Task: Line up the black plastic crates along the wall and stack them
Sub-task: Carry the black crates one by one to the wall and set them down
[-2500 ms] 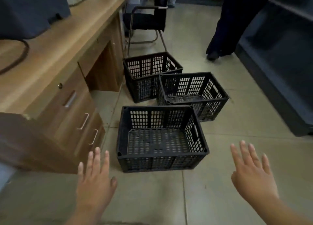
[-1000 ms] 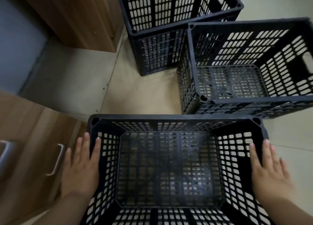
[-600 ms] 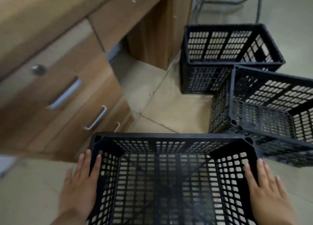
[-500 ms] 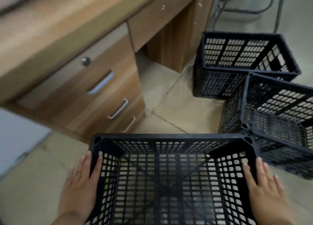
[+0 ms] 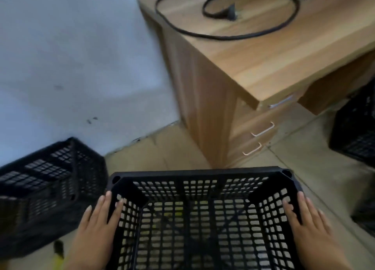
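I carry a black perforated plastic crate [image 5: 198, 171] in front of me, open side up, above the floor. My left hand [image 5: 95, 229] grips its left wall and my right hand [image 5: 310, 227] grips its right wall. On each hand the thumb lies inside the wall and the fingers outside. A second black crate [image 5: 46, 178] stands on the floor at the left, against the wall [image 5: 71, 56], blurred. A third black crate [image 5: 355, 133] is partly visible at the right edge, beside the desk.
A wooden desk [image 5: 263, 52] with drawers stands against the wall ahead on the right, with a black cable [image 5: 223, 36] coiled on top. Tiled floor [image 5: 154, 152] lies between the left crate and the desk. A yellow object [image 5: 57, 257] shows at the bottom left.
I have lifted the crate and turned left with it. The view has swung from the desk front and the two other crates to the wall, where another crate has come into view.
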`<state>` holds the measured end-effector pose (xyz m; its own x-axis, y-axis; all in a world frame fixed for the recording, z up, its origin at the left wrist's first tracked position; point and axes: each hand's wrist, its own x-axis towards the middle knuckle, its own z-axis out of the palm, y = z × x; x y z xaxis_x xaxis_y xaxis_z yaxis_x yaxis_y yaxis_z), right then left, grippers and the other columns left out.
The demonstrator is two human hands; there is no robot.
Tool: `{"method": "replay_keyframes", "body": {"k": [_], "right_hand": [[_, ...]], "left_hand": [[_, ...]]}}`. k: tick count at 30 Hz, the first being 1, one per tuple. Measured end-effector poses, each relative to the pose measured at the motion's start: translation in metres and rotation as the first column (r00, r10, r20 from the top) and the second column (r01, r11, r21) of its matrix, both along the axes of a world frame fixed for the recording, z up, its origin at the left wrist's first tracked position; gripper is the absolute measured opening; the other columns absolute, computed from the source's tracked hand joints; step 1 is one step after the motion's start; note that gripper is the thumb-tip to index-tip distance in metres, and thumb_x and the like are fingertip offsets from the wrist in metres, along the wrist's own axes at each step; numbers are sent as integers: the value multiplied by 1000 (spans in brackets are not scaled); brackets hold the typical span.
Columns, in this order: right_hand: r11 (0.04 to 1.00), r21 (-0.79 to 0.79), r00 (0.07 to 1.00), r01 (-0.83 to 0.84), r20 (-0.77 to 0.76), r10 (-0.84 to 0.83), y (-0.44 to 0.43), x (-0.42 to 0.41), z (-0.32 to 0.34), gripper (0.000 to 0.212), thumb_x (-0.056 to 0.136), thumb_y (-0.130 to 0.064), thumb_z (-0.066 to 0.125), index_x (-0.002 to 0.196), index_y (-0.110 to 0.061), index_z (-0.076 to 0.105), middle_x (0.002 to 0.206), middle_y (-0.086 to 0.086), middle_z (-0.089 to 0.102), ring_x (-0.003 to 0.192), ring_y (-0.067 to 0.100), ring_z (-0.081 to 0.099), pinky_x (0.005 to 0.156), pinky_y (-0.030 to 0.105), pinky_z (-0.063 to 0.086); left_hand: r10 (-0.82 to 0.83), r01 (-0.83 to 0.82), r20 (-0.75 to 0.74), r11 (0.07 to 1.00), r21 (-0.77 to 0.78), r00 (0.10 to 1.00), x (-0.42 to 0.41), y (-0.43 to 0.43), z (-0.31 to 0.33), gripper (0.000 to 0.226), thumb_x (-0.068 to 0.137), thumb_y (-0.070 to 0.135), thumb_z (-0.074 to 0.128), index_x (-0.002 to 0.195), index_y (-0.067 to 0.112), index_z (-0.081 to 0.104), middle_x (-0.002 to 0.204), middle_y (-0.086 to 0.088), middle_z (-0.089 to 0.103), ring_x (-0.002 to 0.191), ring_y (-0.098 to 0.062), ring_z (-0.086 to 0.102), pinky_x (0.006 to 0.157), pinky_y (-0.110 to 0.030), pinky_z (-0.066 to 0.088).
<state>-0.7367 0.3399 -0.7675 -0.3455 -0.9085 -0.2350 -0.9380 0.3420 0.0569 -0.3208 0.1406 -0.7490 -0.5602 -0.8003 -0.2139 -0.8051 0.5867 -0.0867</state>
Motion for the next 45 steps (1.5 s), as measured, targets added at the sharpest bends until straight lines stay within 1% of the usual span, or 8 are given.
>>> {"method": "replay_keyframes", "body": {"k": [3, 6, 14, 19, 25, 31, 38, 45], "right_hand": [[999, 53, 981, -2, 192, -8, -39, 43, -2, 90, 85, -30, 49, 137, -20, -23, 140, 13, -44, 101, 14, -64, 76, 27, -47], [994, 23, 993, -102, 58, 101, -73, 78, -14, 106, 30, -23, 83, 129, -8, 49, 152, 14, 0, 141, 17, -21, 111, 30, -16], [942, -219, 956, -256, -204, 212, -175, 140, -26, 93, 38, 2, 68, 127, -5, 44, 156, 11, 0, 144, 19, -6, 114, 33, -4], [918, -262, 938, -298, -261, 230, -230, 131, -19, 73, 55, -4, 42, 128, -8, 37, 157, 6, -9, 144, 18, -9, 114, 32, -6], [892, -281, 905, -353, -345, 249, -294, 99, -5, 69, 65, -16, 30, 133, -8, 31, 157, 5, -10, 144, 16, -11, 114, 31, -8], [876, -282, 899, -390, -323, 296, -384, 59, -8, 82, 67, -12, 26, 146, -18, 7, 156, 8, -4, 144, 18, -9, 114, 33, -7], [868, -266, 897, -420, -267, 352, -475, 41, -59, 71, 62, -10, 39, 133, -7, 35, 156, 8, -9, 144, 20, -10, 114, 31, -7], [908, -123, 895, -401, -264, 359, -548, 41, -129, 76, 54, -4, 60, 129, -2, 50, 140, 25, 38, 143, 19, -14, 113, 29, -9]], "left_hand": [[25, -25, -3, 984, -175, 1000, 55, -13, 8, 41, 83, 17, 51, 123, 9, 53, 133, -20, 50, 119, -28, 38, 115, -28, -7], [76, -75, -8, 975, -208, 997, 102, -36, 2, 60, 93, 22, -1, 123, 10, 50, 127, -22, 57, 118, -26, 39, 115, -28, -6], [68, -74, -42, 984, -159, 997, 181, -113, -5, 101, 34, -2, 81, 126, 13, 42, 127, -22, 56, 120, -29, 42, 114, -29, -8], [86, -85, 16, 994, -66, 996, 187, -156, -6, 116, 15, -3, 82, 127, 11, 55, 136, -23, 44, 128, -28, 37, 115, -32, -6], [116, -119, -54, 990, -74, 992, 163, -209, -9, 118, 21, -1, 83, 132, 12, 47, 141, -21, 38, 145, -18, -10, 114, -34, -3], [147, -172, -176, 976, -137, 973, 126, -276, -27, 70, 62, 12, 38, 131, 15, 43, 158, -8, -7, 144, -16, -12, 115, -31, -7], [303, -299, 14, 946, -124, 953, 111, -345, -75, 106, 32, 2, 79, 132, 12, 48, 143, -18, 38, 145, -23, 3, 114, -32, -7], [404, -392, 64, 908, -144, 912, 99, -393, -125, 101, 66, 14, 71, 146, 22, 10, 153, -14, 1, 143, -22, -3, 110, -32, -17]]}}
